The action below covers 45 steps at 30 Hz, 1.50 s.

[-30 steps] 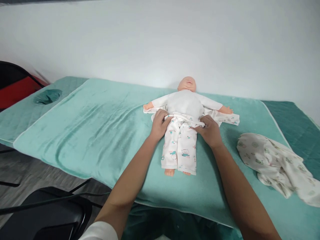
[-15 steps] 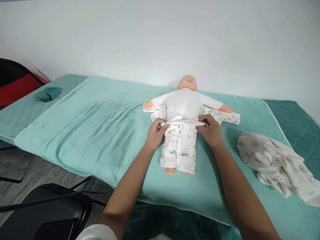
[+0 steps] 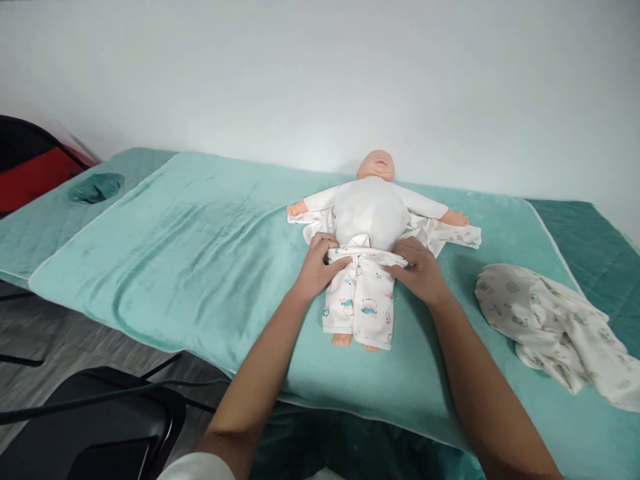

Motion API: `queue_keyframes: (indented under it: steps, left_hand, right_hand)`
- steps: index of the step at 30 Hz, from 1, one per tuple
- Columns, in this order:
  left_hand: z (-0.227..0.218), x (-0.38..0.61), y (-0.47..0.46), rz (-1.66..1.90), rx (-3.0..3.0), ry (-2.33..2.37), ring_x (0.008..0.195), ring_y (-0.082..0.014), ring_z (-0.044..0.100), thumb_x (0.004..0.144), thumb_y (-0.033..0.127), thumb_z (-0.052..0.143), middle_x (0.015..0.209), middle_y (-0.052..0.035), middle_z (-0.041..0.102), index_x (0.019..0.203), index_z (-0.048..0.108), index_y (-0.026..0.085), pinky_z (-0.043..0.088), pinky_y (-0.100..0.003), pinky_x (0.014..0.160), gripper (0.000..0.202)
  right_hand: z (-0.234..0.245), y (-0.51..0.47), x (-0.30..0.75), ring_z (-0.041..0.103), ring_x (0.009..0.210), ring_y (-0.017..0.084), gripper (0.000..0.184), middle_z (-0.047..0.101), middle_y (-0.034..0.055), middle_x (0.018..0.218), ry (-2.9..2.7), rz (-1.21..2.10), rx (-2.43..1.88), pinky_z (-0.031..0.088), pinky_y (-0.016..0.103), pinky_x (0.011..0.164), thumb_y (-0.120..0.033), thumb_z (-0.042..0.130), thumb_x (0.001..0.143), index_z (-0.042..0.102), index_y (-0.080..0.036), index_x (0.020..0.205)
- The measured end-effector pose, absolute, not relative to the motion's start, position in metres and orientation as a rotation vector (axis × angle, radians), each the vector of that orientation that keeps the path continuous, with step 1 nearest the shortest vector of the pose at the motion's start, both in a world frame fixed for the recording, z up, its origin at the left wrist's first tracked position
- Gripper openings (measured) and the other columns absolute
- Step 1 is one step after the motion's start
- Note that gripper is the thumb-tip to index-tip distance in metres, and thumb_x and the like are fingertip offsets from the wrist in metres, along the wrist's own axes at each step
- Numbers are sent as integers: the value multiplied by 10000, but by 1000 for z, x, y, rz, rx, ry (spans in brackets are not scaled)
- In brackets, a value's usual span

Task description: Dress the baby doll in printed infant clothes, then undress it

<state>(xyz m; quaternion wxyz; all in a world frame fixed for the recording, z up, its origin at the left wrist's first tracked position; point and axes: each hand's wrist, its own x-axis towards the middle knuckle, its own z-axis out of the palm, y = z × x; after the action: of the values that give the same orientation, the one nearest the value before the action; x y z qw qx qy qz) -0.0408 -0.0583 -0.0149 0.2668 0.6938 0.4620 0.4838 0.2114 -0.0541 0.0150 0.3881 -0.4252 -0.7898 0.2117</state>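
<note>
A baby doll (image 3: 371,210) with a white cloth body lies on its back, arms spread wide, head toward the wall. White printed pants (image 3: 358,300) cover its legs, and its feet stick out at the hems. My left hand (image 3: 320,267) pinches the waistband at one side, thumb on top. At the other side my right hand (image 3: 419,267) grips the same waistband, its fingers partly hidden behind the cloth. Beneath the doll's arms and back a printed baby shirt (image 3: 457,235) lies opened out, with its sleeves to both sides.
A crumpled printed cloth (image 3: 545,320) lies on the right of the green-covered massage bed (image 3: 165,253). The bed has a face hole (image 3: 97,189) at its left end. A black chair (image 3: 95,420) stands in front at lower left; a wall (image 3: 310,80) runs behind.
Both hands have drawn the pants' waistband slightly down toward the feet, showing more of the white belly. My thumbs now reach further inward over the cloth.
</note>
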Motion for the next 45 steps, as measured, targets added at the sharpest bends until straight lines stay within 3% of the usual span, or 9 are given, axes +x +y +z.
queue_keyframes:
  steps: [3, 6, 10, 16, 22, 34, 45]
  left_hand:
    - [-15, -41, -58, 1340, 1898, 1213, 1006, -202, 559, 854, 399, 707, 1023, -51, 566, 862, 570, 224, 447, -366, 951, 222]
    - [-16, -43, -59, 1330, 1890, 1216, 967, -204, 559, 870, 407, 679, 992, -48, 595, 859, 553, 230, 451, -370, 924, 218]
    - [-16, -44, -60, 1310, 1824, 1256, 909, -193, 553, 879, 424, 651, 948, -31, 608, 859, 546, 234, 454, -345, 869, 218]
    - [-10, -41, -72, 1323, 1711, 1301, 809, -163, 543, 819, 427, 713, 845, 1, 582, 783, 542, 218, 440, -309, 789, 272]
    - [-6, -40, -98, 1248, 1643, 1335, 666, -125, 453, 825, 436, 693, 695, 34, 503, 723, 526, 199, 370, -278, 650, 308]
    - [-14, -42, -93, 1219, 1492, 1332, 664, -114, 443, 817, 516, 704, 692, 48, 509, 767, 558, 195, 365, -246, 626, 356]
    - [-17, -38, -95, 1272, 1535, 1318, 675, -118, 453, 835, 487, 671, 715, 41, 512, 819, 566, 202, 379, -239, 628, 304]
  right_hand:
    - [17, -68, 211, 402, 622, 159, 465, 413, -15, 601, -2047, 760, -1138, 304, 325, 608, -484, 645, 885, 416, -219, 578]
    - [15, -77, 212, 426, 631, 155, 440, 467, -10, 618, -2048, 861, -1205, 299, 309, 590, -521, 640, 886, 503, -211, 605]
    - [10, -77, 213, 436, 636, 151, 420, 513, -8, 644, -1997, 872, -1252, 315, 300, 595, -539, 662, 857, 546, -203, 634]
    - [3, -72, 213, 430, 627, 150, 380, 460, -22, 598, -1925, 789, -1305, 303, 295, 598, -483, 663, 830, 511, -204, 622]
    - [-1, -71, 212, 428, 606, 143, 286, 498, -29, 606, -1828, 752, -1379, 313, 293, 594, -446, 669, 786, 570, -204, 672]
    - [-6, -78, 209, 459, 714, 156, 211, 506, -20, 772, -1784, 696, -1188, 360, 297, 661, -375, 660, 848, 542, -219, 770]
    - [-9, -112, 199, 434, 707, 152, 339, 496, -32, 756, -1642, 756, -1344, 373, 285, 645, -526, 668, 823, 555, -217, 906]
